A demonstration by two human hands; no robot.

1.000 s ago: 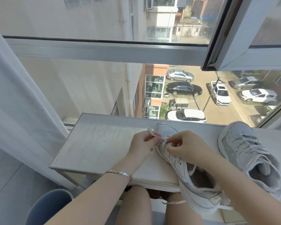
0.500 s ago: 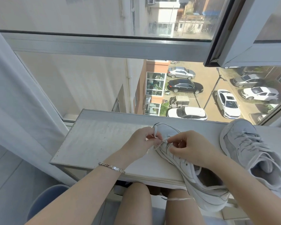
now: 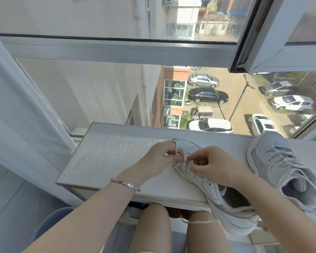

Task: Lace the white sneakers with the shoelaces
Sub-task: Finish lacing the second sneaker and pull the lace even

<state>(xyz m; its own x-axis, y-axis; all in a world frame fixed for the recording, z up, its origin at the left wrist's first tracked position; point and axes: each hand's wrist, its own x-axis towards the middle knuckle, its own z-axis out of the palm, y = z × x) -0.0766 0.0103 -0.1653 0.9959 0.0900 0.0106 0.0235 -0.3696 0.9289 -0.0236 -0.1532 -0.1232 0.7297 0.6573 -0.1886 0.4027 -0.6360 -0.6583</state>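
head view, looking down at a white ledge under a window.

- sneaker: lower centre-right of frame. toe on the ledge, pointing toward the glass. heel overhangs the near edge, above the person's knees. lies angled, toe toward upper left.
- left hand: centre of frame, just left of the toe. fingers curled; thumb and forefinger pinch a short loop of white lace that stands up above the knuckles.
- right hand: just right of the left hand, over the front eyelets. fingers curled, thumb and forefinger tips closed on the lace at the vamp. the two pinches almost meet. which eyelet the lace passes through cannot be told; the fingers cover it.
- a loose lace end lies across the right knee, under the sneaker's heel, lower centre.
- second sneaker: right edge of frame, on the ledge, apart from the first. toe toward the glass, opening toward the camera, laces crossing its upper.
- bracelet: metal links, on the left wrist, left of centre.
- curtain: pale, hangs down the left side of frame.
- blue bin: lower left, on the floor beneath the ledge, partly behind the left forearm.
- through the glass, upper and centre right: parked cars far below, building walls to the left.
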